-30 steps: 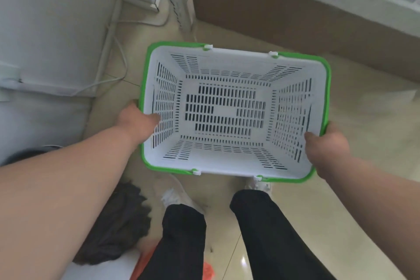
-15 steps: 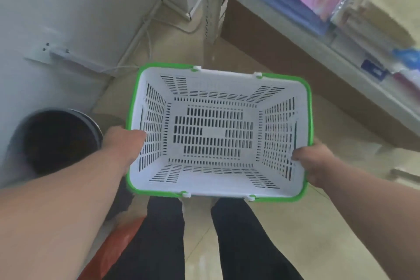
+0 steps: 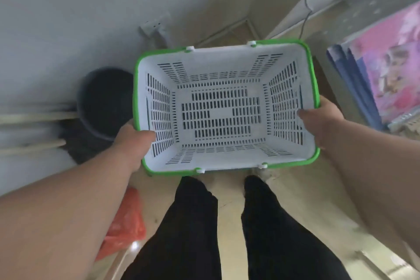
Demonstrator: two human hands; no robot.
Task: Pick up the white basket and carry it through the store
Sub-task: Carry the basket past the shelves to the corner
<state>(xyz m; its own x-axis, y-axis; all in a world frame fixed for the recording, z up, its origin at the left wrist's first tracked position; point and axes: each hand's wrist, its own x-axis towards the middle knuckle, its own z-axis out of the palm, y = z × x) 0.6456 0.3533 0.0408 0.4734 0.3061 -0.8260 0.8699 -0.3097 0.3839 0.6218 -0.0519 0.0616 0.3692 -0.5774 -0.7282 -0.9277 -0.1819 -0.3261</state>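
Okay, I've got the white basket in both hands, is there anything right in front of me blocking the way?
Both hands already grip the white basket: left hand, right hand. Past its far rim a grey wall closes the way ahead. A dark bucket sits low on the left, and stacked packages stand on the right.

Both forearms are bare from the lower frame edges up to the wrists, with no sleeve, watch, band or glove showing anywhere along them. The left hand (image 3: pixel 134 143) and the right hand (image 3: pixel 322 120) are also bare, with no rings visible on the parts that can be seen. The legs are covered by plain black trousers of soft, matte fabric (image 3: pixel 195 229), one leg each side of a narrow gap, without visible seams, pockets, logos or patterns. The footwear is hidden or too blurred to make out.
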